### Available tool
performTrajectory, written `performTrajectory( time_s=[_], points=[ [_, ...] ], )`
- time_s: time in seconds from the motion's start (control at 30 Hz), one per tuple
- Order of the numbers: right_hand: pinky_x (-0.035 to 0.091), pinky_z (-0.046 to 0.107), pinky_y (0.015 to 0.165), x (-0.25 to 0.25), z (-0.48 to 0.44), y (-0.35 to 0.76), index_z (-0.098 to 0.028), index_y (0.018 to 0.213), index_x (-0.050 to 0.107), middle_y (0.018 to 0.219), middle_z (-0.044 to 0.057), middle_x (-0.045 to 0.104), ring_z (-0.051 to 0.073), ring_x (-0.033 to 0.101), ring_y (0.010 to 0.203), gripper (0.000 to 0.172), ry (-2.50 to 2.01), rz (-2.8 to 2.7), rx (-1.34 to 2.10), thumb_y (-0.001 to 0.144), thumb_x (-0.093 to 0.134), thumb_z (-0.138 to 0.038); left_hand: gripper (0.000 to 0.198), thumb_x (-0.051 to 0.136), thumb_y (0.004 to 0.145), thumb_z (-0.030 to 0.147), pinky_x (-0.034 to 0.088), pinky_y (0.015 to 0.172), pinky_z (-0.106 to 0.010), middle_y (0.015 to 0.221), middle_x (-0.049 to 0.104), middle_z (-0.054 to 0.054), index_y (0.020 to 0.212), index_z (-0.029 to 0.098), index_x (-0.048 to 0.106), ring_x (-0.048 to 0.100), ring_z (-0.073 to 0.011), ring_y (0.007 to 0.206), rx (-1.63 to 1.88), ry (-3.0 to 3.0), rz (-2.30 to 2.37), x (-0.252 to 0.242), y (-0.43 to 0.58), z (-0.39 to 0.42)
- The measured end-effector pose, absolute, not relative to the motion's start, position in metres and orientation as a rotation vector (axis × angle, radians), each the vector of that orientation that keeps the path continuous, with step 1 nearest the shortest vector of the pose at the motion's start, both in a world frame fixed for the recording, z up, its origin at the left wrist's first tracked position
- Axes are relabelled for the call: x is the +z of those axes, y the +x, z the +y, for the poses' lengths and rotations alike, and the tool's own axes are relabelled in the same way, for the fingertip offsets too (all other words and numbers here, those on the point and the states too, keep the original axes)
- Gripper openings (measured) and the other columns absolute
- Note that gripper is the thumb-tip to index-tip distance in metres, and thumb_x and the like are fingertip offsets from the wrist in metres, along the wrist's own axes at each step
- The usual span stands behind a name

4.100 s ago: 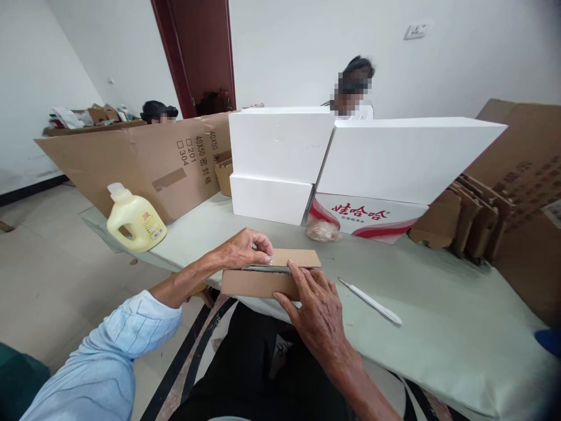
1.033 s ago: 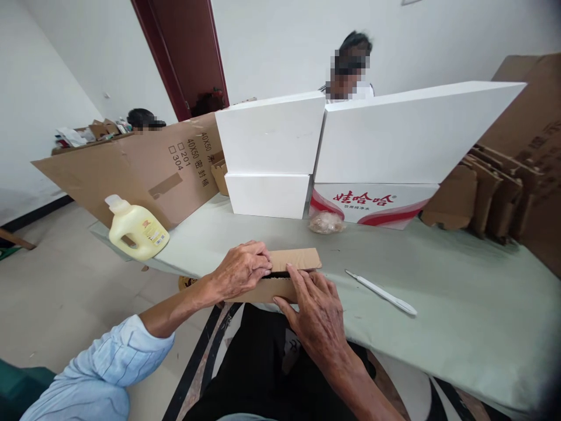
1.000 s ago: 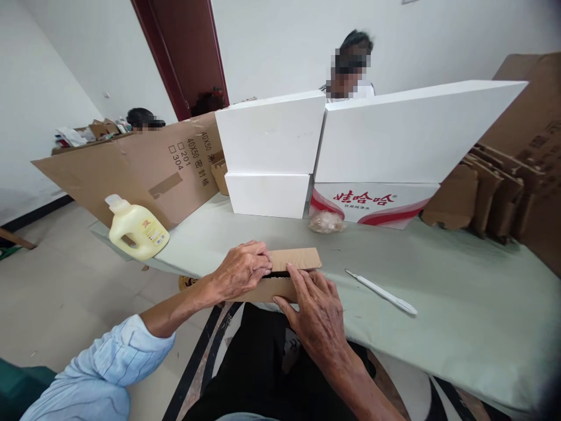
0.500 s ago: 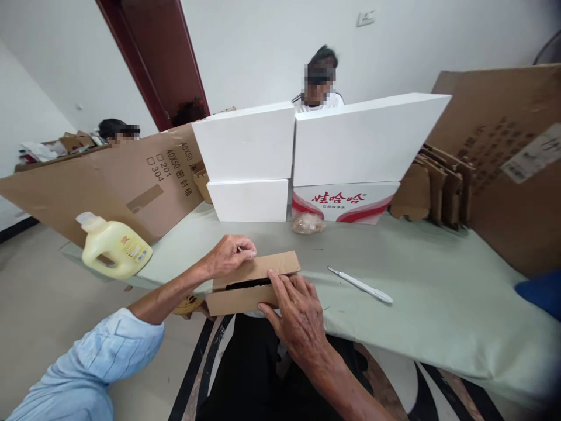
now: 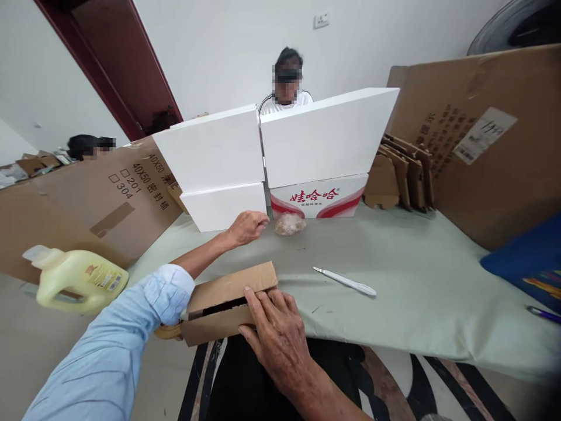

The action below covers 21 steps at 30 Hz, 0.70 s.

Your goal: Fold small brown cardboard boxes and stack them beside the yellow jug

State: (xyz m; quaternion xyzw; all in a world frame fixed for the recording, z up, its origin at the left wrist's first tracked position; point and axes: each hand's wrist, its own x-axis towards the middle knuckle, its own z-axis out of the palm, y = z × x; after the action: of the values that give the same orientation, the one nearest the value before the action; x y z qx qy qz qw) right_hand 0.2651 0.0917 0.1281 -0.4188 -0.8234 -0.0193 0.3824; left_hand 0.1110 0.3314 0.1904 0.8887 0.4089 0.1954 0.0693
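Note:
A small brown cardboard box (image 5: 219,328) lies at the table's near edge, with a dark gap between its two top flaps. Over its right end rests my right hand (image 5: 280,327), thumb on the near flap and fingers on the far one, gripping it. My left hand (image 5: 249,228) is raised beyond the box with fingers pinched together; whether something small is between them is hidden. Just right of those fingers sits a clear crumpled plastic bag (image 5: 290,224) with indistinct contents. A white-handled scalpel-like knife (image 5: 345,282) lies on the table to the right of the box.
White cartons (image 5: 324,137) stand stacked at the back, a person (image 5: 287,105) behind them. Left are a yellow detergent jug (image 5: 90,278) and a large cardboard sheet (image 5: 100,187). Folded cardboard pieces (image 5: 405,175), a big carton (image 5: 464,146) and a blue object (image 5: 526,251) are right.
My left hand has left the box's far flap and moved forward toward the plastic bag. My right hand stays on the box. The view has turned somewhat to the right.

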Motion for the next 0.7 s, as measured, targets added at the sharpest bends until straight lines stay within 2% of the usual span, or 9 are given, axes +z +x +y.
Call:
performTrajectory(
  time_s=[0.1, 0.17, 0.33, 0.47, 0.7],
  points=[
    [0.043, 0.046, 0.092, 0.126, 0.090, 0.264, -0.014, 0.146, 0.057, 0.116, 0.009, 0.075, 0.030, 0.059, 0.106, 0.071, -1.060, -2.060, -0.057, 0.084, 0.091, -0.024, 0.025, 0.055, 0.093, 0.013, 0.055, 0.102, -0.040, 0.120, 0.073, -0.012, 0.102, 0.019, 0.077, 0.069, -0.0275, 0.112, 0.542, 2.793, 1.193, 0.179, 0.139, 0.369],
    [0.042, 0.045, 0.091, 0.124, 0.090, 0.263, -0.015, 0.144, 0.058, 0.114, 0.008, 0.075, 0.030, 0.059, 0.104, 0.067, -1.059, -2.041, -0.063, 0.085, 0.089, -0.024, 0.027, 0.052, 0.096, 0.013, 0.054, 0.105, -0.040, 0.125, 0.072, -0.011, 0.103, 0.020, 0.077, 0.067, -0.0273, 0.117, 0.502, 2.842, 1.155, 0.167, 0.156, 0.391],
    [0.041, 0.045, 0.091, 0.124, 0.091, 0.263, -0.012, 0.141, 0.061, 0.111, 0.007, 0.076, 0.029, 0.058, 0.102, 0.058, -1.035, -1.992, -0.086, 0.087, 0.081, -0.019, 0.019, 0.058, 0.099, 0.020, 0.056, 0.101, -0.036, 0.114, 0.073, -0.009, 0.094, 0.019, 0.077, 0.070, -0.0248, 0.107, 0.412, 2.868, 1.078, 0.125, 0.180, 0.419],
    [0.039, 0.045, 0.089, 0.125, 0.092, 0.264, -0.009, 0.140, 0.063, 0.109, 0.007, 0.075, 0.028, 0.057, 0.102, 0.051, -0.994, -1.975, -0.079, 0.091, 0.073, -0.018, 0.027, 0.055, 0.101, 0.019, 0.056, 0.098, -0.035, 0.109, 0.074, -0.010, 0.084, 0.018, 0.076, 0.072, -0.0239, 0.103, 0.471, 2.815, 1.120, 0.098, 0.185, 0.427],
    [0.038, 0.045, 0.087, 0.124, 0.095, 0.263, -0.008, 0.137, 0.065, 0.106, 0.007, 0.074, 0.027, 0.055, 0.097, 0.045, -0.979, -1.944, -0.072, 0.093, 0.069, -0.019, 0.018, 0.067, 0.086, 0.014, 0.059, 0.089, -0.036, 0.106, 0.077, -0.009, 0.074, 0.019, 0.079, 0.073, -0.0245, 0.098, 0.676, 2.652, 1.264, 0.079, 0.188, 0.446]
  ],
)
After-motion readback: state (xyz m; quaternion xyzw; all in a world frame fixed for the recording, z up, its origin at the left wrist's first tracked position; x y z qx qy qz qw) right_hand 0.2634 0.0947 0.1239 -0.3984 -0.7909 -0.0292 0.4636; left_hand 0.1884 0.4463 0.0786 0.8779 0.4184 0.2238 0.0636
